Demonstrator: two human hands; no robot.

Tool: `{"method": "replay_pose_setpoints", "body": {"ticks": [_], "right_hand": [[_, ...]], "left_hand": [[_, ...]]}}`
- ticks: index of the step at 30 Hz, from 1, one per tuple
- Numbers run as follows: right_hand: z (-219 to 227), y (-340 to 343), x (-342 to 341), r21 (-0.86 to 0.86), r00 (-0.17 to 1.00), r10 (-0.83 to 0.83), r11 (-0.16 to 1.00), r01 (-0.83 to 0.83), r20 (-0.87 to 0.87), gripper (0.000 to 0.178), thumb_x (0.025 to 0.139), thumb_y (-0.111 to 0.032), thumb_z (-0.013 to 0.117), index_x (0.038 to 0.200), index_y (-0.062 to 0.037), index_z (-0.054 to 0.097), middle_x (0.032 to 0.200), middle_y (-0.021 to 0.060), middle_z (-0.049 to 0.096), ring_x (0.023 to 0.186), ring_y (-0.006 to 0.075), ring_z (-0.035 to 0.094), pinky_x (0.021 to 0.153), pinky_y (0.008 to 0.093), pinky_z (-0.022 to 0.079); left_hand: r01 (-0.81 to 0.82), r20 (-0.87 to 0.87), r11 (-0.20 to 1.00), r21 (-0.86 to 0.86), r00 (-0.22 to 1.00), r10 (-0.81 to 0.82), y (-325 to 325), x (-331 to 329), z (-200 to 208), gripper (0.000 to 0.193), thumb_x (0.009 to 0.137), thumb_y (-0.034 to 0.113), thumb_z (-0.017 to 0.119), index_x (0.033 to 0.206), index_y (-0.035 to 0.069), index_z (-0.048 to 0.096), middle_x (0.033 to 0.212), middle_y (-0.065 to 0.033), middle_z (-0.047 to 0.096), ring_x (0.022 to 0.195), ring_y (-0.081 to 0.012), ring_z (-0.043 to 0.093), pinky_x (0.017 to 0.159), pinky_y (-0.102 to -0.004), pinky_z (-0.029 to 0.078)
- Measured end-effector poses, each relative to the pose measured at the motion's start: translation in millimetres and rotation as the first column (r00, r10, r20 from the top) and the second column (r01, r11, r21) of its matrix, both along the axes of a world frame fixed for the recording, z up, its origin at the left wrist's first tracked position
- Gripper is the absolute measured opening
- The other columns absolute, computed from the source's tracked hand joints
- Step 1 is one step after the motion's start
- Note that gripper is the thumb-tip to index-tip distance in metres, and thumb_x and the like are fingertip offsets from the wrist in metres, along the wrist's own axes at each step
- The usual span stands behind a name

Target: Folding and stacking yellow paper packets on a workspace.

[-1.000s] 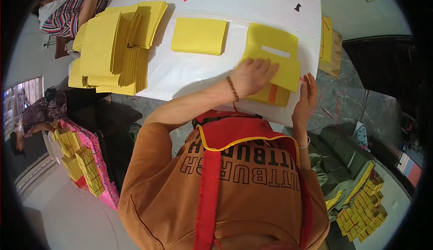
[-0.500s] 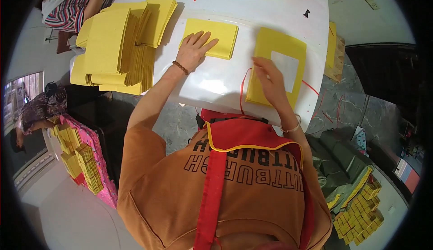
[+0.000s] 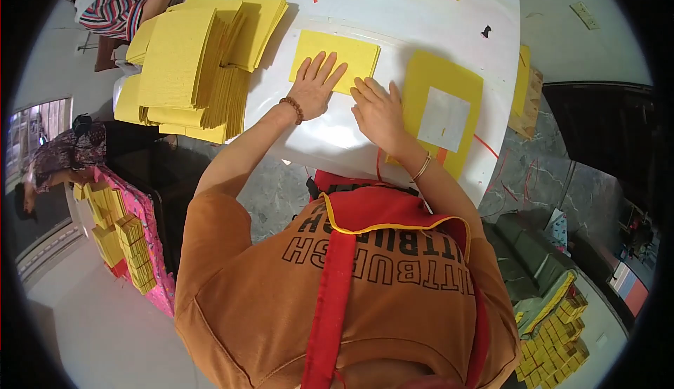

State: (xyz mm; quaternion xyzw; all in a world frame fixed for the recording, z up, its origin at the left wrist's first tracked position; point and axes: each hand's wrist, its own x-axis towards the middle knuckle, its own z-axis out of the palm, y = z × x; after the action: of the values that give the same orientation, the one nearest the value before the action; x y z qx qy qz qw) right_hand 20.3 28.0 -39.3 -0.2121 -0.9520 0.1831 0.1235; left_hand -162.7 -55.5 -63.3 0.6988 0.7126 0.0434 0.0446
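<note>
Shifted right hand (image 3: 380,116) leftward from labelled sheet (image 3: 446,119) to yellow stack (image 3: 354,53), upper centre of frame.
Rests left hand (image 3: 312,94) on it, with right fingertips at its lower edge and both grips apart.

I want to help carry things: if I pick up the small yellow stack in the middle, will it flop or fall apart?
The stack may slide apart, since I see no band around it. It probably won't roll, because it lies flat. Its straight edges suggest it's fairly stiff.
</note>
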Motion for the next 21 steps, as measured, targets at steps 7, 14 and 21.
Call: {"method": "replay_pose_setpoints", "body": {"ticks": [7, 14, 21], "right_hand": [[25, 30, 26, -0.314, 0.988, 0.005, 0.948, -0.055, -0.157, 0.034, 0.081, -0.02, 0.062, 0.112, -0.0053, 0.059, 0.119, 0.0115, 0.056, 0.118, 0.0282, 0.046, 0.1, 0.047, 0.033], [26, 54, 159, -0.407, 0.838, -0.423, 0.872, 0.272, -0.345, 0.028, 0.084, -0.009, 0.057, 0.111, -0.0027, 0.059, 0.118, 0.014, 0.057, 0.114, 0.0324, 0.05, 0.097, 0.0377, 0.039], [11, 32, 195, -0.426, 0.714, -0.591, 0.794, 0.433, -0.376, 0.021, 0.083, -0.01, 0.058, 0.103, -0.0054, 0.063, 0.108, 0.0115, 0.061, 0.108, 0.0284, 0.054, 0.096, 0.0381, 0.038]], "left_hand": [[0.029, 0.014, 0.998, -0.047, 0.999, -0.028, 2, -4, 8, 0.073, 0.077, 0.012, 0.055, 0.143, 0.015, 0.024, 0.147, -0.0178, 0.02, 0.134, -0.0356, 0.021, 0.109, -0.0508, 0.014], [0.023, -0.021, 0.995, 0.099, 1.0, -0.021, 8, 22, 56, 0.077, 0.071, 0.006, 0.061, 0.141, 0.016, 0.03, 0.143, -0.0189, 0.028, 0.13, -0.0352, 0.028, 0.104, -0.0502, 0.024], [0.35, 0.31, 0.889, 0.294, 0.845, -0.435, 16, 142, 47, 0.052, 0.072, 0.018, 0.067, 0.12, 0.005, 0.053, 0.118, -0.013, 0.051, 0.11, -0.0311, 0.046, 0.089, -0.0422, 0.039]]}}
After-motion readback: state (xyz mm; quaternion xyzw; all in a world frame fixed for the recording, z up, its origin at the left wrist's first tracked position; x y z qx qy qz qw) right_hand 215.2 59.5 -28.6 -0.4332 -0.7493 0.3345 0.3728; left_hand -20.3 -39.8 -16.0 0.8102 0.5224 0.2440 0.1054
